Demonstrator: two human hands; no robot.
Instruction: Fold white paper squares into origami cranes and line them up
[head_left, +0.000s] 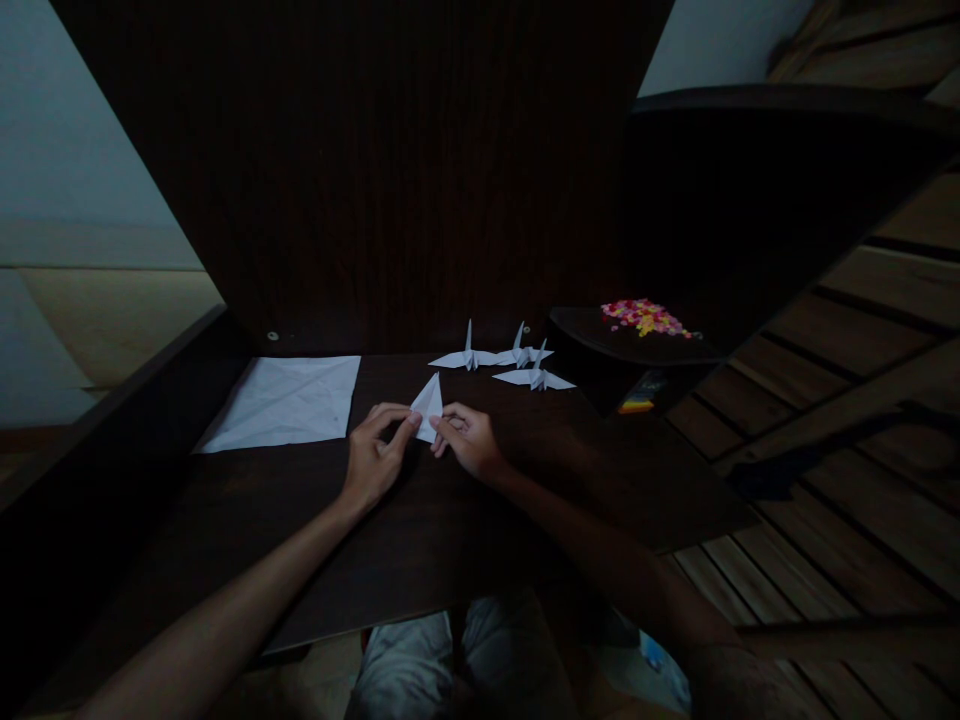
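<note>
Between my two hands is a small piece of folded white paper [428, 402], kite-shaped with its narrow point facing away from me. My left hand [378, 448] pinches its left edge between thumb and fingers. On the opposite edge, my right hand [471, 440] grips the paper with its thumb on top. Just beyond stand three finished white paper cranes, one at the left [469, 356], one behind [519, 352] and one nearer me [535, 378]. A creased white sheet [289, 400] lies flat to the left of my hands.
Dark wooden desk [300, 540] with a tall back panel [390, 180] and a raised left side [120, 420]. A corner shelf at the right bears a pile of small pink, red and yellow pieces [646, 317]. Below it sits a yellow-and-orange item [637, 405].
</note>
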